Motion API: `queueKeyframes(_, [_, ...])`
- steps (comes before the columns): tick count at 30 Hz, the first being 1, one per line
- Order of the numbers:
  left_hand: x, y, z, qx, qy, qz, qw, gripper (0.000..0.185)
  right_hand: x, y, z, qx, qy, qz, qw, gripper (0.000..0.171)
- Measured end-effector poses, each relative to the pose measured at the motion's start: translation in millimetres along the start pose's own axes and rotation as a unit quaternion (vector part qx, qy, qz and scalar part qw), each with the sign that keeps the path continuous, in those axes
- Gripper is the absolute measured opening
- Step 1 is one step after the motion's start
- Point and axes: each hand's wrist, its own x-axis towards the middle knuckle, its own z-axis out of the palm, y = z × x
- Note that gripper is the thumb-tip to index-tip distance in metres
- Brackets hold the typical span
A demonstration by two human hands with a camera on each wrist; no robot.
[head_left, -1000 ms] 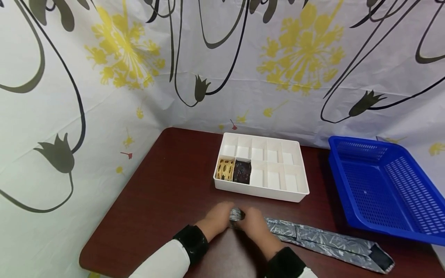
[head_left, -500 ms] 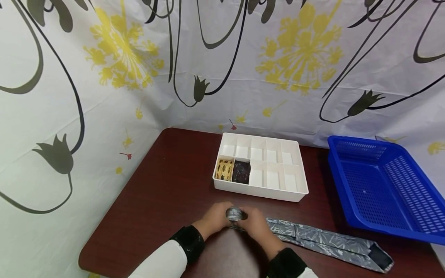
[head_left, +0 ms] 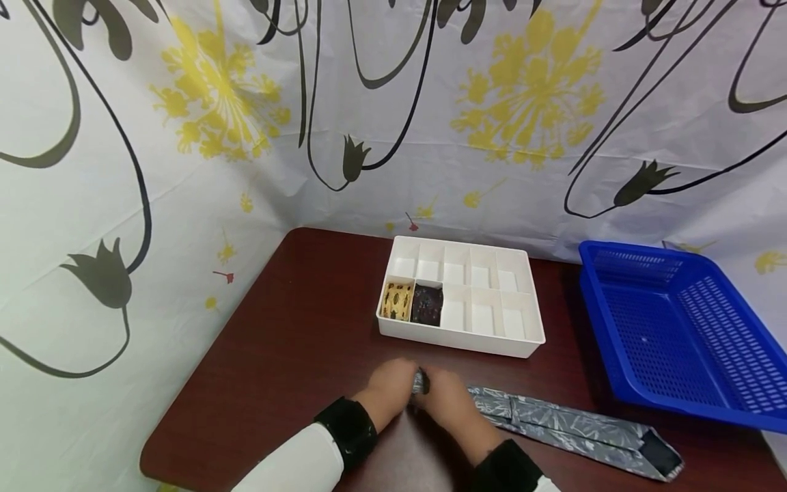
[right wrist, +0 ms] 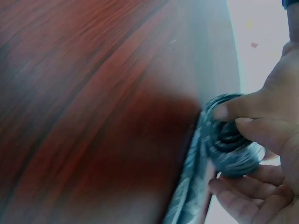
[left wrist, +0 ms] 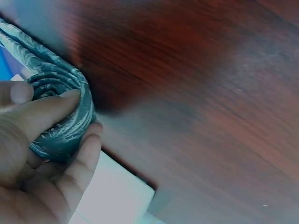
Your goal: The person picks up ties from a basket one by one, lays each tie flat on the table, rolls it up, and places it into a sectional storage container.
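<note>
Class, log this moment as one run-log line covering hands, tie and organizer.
hands: left and right both grip rolled end of grey tie | tail: flat on table | organizer: two compartments filled

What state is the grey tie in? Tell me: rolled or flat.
Partly rolled: both hands hold a coil at one end of the tie; the rest lies flat on the table.

Grey leaf-patterned tie [head_left: 572,430]; blue basket [head_left: 676,328]; white organizer [head_left: 461,338]; dark red-brown table [head_left: 295,328].
</note>
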Motion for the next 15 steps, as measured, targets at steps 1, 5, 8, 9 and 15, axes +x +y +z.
queueKeyframes(1, [-0.1, 0.8, -0.6, -0.001, -0.001, -0.003, 1.0, 0.022, 0, -1, 0, -0.004, -0.001, 0.002, 1.0, 0.046])
queueKeyframes(5, [0.2, -1.1, 0.0, -0.017, -0.003, -0.001, 0.9998, 0.023, 0, -3, 0, -0.014, 0.001, 0.004, 1.0, 0.044])
queueKeyframes(8, [0.8, -6.7, 3.5, -0.034, 0.0, 0.013, 0.9993, 0.028, 0, -2, -1, -0.005, 0.003, 0.003, 1.0, 0.043])
queueKeyframes(9, [0.9, -9.0, 4.6, -0.039, 0.004, 0.021, 0.999, 0.03, 0, -1, -1, 0.001, 0.004, 0.001, 1.0, 0.043])
queueKeyframes(15, [1.9, -21.2, 10.7, -0.115, 0.031, 0.052, 0.9915, 0.027, 0, 6, 1, 0.044, 0.011, -0.002, 0.999, 0.042])
